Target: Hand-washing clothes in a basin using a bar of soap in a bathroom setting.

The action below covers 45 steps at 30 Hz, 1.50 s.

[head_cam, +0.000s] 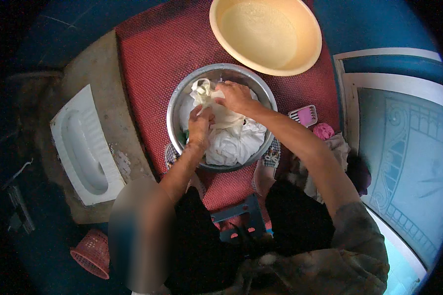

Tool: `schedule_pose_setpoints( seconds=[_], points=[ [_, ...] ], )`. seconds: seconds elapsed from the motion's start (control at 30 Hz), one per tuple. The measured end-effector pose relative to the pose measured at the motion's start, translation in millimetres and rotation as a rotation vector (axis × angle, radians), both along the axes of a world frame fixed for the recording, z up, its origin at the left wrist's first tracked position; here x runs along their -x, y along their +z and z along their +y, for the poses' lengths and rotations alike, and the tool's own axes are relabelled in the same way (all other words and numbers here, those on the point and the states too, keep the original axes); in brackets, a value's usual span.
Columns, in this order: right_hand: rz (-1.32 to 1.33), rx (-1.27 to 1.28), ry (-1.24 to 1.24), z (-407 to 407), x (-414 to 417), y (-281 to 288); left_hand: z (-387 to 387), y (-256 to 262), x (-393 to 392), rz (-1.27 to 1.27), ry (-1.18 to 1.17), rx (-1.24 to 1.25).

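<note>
A round metal basin point(271, 99) stands between my feet, with wet-looking white cloth point(233, 147) bunched in its near part. Over the far side of the basin, my left hand point(200, 125) pinches a cream-coloured garment point(227, 117). My right hand point(237, 96) grips the same garment a little farther off and to the right. A looped cream strap or band point(201, 89) of it sticks up beyond my left fingers. Part of the garment is hidden under my right hand. A bit of green shows at the basin's left inner side.
Beyond the basin stands a large yellow plastic tub point(262, 37) holding water. A soap dish point(303, 116) with a pink bar, a pink scrubber point(323, 131) and crumpled cloth point(336, 147) lie right. Left are a squat toilet point(85, 151) and a red plastic basket point(93, 254). Red matting point(158, 70) covers the floor.
</note>
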State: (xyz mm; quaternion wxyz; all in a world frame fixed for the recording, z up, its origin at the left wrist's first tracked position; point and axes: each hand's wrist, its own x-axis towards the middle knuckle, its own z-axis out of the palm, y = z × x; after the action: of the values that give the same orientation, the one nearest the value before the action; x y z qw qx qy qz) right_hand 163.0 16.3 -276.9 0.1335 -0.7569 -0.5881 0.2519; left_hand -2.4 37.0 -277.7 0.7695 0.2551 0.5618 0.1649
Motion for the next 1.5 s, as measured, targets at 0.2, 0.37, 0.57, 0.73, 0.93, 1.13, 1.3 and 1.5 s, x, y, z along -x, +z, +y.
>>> schedule_pose_setpoints(
  seconds=[0.2, 0.37, 0.57, 0.73, 0.93, 1.13, 1.3, 1.5],
  points=[
    [0.320, -0.186, 0.118, -19.1, 17.6, 44.2, 29.1, 20.1, -3.4, -0.385, 0.124, 0.340],
    [0.371, -0.369, 0.346, -32.7, 55.9, 69.6, 32.8, 12.6, 0.3, -0.336, -0.073, 0.348],
    [0.138, -0.563, 0.382, -26.2, 98.4, 72.5, 21.7, -45.3, 15.5, -0.642, -0.067, 0.279],
    [0.056, -0.222, 0.184, -5.2, 66.4, 38.3, 10.0, -65.7, 22.3, -0.966, -0.037, 0.580],
    [-0.074, -0.072, 0.130, -1.0, 50.8, 33.3, 0.6, -32.3, -11.9, -0.473, 0.032, 0.542],
    [0.010, -0.193, 0.231, 2.8, 64.5, 41.4, -1.5, -59.4, 12.7, -0.537, -0.084, 0.252],
    [0.013, -0.077, -0.258, 5.8, 4.1, 20.9, 20.2, -2.3, -8.5, -0.299, 0.109, 0.305],
    [-0.066, 0.022, -0.104, -25.1, 26.6, 28.3, 19.7, 5.4, 0.8, -0.034, 0.022, -0.279]
  ],
)
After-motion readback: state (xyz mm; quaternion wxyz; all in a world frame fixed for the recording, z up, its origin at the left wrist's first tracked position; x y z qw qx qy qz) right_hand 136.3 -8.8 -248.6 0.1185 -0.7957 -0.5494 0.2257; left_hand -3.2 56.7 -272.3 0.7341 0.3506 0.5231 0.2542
